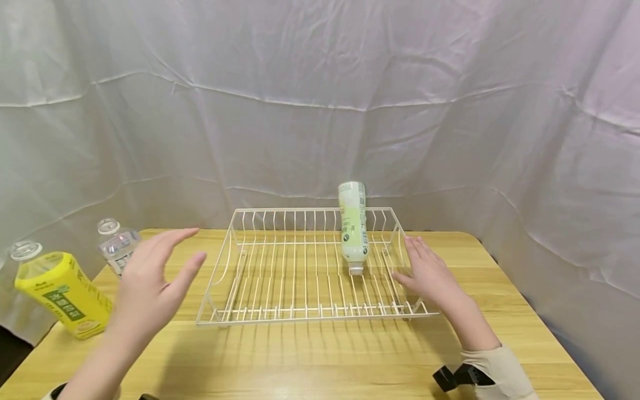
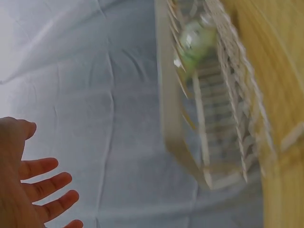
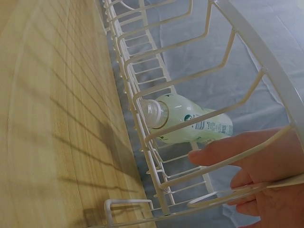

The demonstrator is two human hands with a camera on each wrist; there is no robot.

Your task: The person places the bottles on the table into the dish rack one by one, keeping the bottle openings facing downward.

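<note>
A white wire dish rack [image 1: 305, 319] stands on the table, and a pale green bottle [image 1: 354, 222] leans in its right half, neck down with its base over the back rail. At the rack's right side is my right hand [image 1: 430, 272], fingers extended along the side rail; in the right wrist view its thumb [image 3: 213, 151] points toward the bottle. My left hand [image 1: 150, 278] is raised left of the rack, thumb and fingers spread, holding nothing. Behind it stands a clear bottle [image 1: 117, 244], partly hidden by the hand. A yellow-labelled bottle [image 1: 65, 294] stands farther left. Both lack caps.
The wooden table [image 1: 310, 366] ends just behind the rack. A grey-white cloth [image 1: 300, 139] hangs behind and along both sides. On the right wrist sits a black strap mount [image 1: 462, 376].
</note>
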